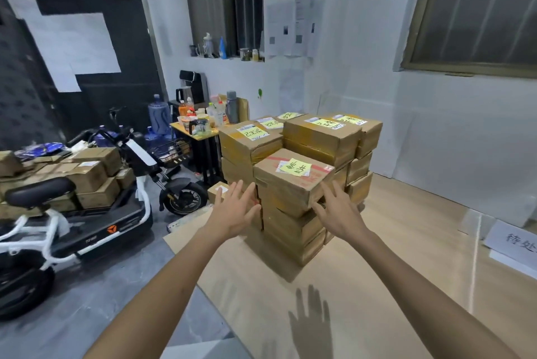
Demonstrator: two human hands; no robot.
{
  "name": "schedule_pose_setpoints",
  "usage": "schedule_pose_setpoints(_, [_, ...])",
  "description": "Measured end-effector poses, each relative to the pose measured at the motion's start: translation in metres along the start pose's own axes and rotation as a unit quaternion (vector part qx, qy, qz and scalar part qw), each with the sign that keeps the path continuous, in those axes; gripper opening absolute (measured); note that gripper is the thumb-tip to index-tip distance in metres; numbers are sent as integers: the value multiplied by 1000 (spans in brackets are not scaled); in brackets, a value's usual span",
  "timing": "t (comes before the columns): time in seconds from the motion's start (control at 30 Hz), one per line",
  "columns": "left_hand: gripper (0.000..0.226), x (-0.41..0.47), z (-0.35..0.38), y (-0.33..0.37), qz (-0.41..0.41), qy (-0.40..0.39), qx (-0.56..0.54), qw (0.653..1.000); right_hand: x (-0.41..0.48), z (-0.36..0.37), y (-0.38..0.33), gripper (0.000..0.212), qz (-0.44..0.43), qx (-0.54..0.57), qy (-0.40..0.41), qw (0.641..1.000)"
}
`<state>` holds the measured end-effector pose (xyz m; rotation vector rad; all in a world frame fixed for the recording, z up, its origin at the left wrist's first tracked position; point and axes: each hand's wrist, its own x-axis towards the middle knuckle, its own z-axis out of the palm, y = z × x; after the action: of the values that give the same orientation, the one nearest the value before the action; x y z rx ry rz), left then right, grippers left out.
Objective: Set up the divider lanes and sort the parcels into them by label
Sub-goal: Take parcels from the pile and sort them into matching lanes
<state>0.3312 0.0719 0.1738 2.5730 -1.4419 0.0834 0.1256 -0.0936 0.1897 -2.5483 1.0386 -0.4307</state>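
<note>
- The parcels [322,140] stand as a block of brown cardboard boxes, several layers high, on a cardboard sheet [363,286] spread over the floor near the white wall.
- Most boxes in the top layer carry a yellow label with handwritten characters on the lid.
- The front parcel [286,187] sits on a lower column at the near corner of the block, turned slightly against the boxes under it; its yellow label [295,167] lies across red tape.
- The left hand [235,213] reaches to the left face of that front column; its grip is apart, fingers straight and spread, holding nothing.
- The right hand [340,213] reaches to the right face of the same column; its grip is likewise apart, fingers spread, clamped on nothing.
- Whether either hand's fingertips touch the cardboard cannot be told.
- A hand's shadow falls on the sheet in the foreground.
- A white paper sign [514,239] with printed characters lies on the floor at the right edge.
- A scooter [116,213] stands to the left, more boxes [87,172] piled beside it.
- A small yellow-topped worktop [178,127] behind it carries bottles and cups, with water jugs [158,114] nearby.
</note>
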Motion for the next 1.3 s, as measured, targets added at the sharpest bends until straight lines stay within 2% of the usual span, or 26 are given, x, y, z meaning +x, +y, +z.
schedule_pose_setpoints(0.17, [65,64,16,-24,17,-6,-41,999,51,30,-17,64,11,96,45,994])
schedule_pose_setpoints(0.37, [57,107,22,-37,-5,54,-246,968,80,47,-28,68,110,158,110,975])
schedule_pose_setpoints(0.5, [51,122,32,-42,18,74,-272,959,91,57,-30,74,170,213,157,949])
schedule_pose_setpoints(0.63, [52,137,45,-49,33,78,-256,963,90,61,-44,51,217,260,195,921])
schedule_pose_setpoints(0.7, [51,143,50,-53,45,78,-266,960,87,65,-50,48,244,274,217,904])
schedule_pose_setpoints(0.9, [57,153,53,-52,96,57,-307,945,90,79,-68,51,296,327,225,868])
schedule_pose_setpoints(1.07, [61,160,56,-60,101,30,-352,930,95,86,-78,47,326,342,263,841])
schedule_pose_setpoints(1.3, [36,165,57,-56,96,54,-417,902,87,85,-90,45,335,355,298,821])
